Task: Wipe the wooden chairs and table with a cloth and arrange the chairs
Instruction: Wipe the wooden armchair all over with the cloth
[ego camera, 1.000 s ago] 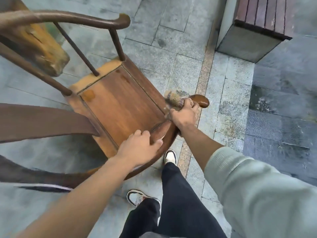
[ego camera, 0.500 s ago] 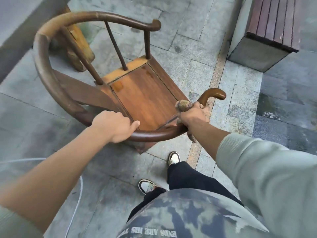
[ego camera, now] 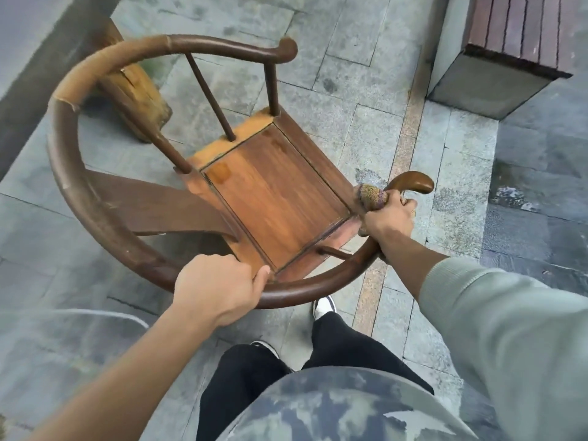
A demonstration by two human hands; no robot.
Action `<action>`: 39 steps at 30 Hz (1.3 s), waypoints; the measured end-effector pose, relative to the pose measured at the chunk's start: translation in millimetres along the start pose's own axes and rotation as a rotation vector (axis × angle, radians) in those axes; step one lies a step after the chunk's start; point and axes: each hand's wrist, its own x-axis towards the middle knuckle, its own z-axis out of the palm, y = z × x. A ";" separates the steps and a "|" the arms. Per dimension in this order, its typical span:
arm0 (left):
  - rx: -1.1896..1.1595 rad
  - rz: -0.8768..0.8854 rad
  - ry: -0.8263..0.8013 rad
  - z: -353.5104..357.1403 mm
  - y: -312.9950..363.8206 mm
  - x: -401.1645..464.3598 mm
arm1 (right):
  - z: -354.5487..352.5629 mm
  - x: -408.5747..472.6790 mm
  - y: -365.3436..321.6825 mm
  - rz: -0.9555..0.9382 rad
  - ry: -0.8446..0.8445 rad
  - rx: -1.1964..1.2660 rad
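Below, the left hand [ego camera: 219, 286] grips the wooden chair's [ego camera: 273, 198] curved rail at its back, while the right hand [ego camera: 388, 214] holds a bunched cloth [ego camera: 370, 196] (mottled brown) against the rail near its right armrest end, chair on stone paving [ego camera: 350, 84].

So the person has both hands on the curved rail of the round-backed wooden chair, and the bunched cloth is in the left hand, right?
Not quite: the bunched brownish cloth is in the right hand, not the left. The head view shows it bulging from that hand's grip near the rail's curled end. The left hand holds the curved rail of the round-backed wooden chair bare, as you said.
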 end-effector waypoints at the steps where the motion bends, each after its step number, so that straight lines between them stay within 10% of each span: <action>1: -0.016 0.008 -0.008 -1.1 1.5 1.4 | -2.4 -0.9 -1.5 0.030 -0.017 -0.006; 15: -0.168 0.277 0.065 11.7 -5.6 2.2 | 44.8 -180.9 -35.8 0.316 0.098 0.137; 23: 0.018 0.889 0.017 -3.8 -113.2 2.5 | 61.0 -288.9 -56.7 -0.154 0.138 0.041; 31: 0.254 0.871 0.047 -40.7 -310.5 73.0 | 40.6 -274.9 -62.2 -0.426 0.126 -0.072; 39: 0.340 1.011 -0.009 -25.4 -311.3 100.7 | 115.3 -358.4 -174.9 -0.431 0.488 0.026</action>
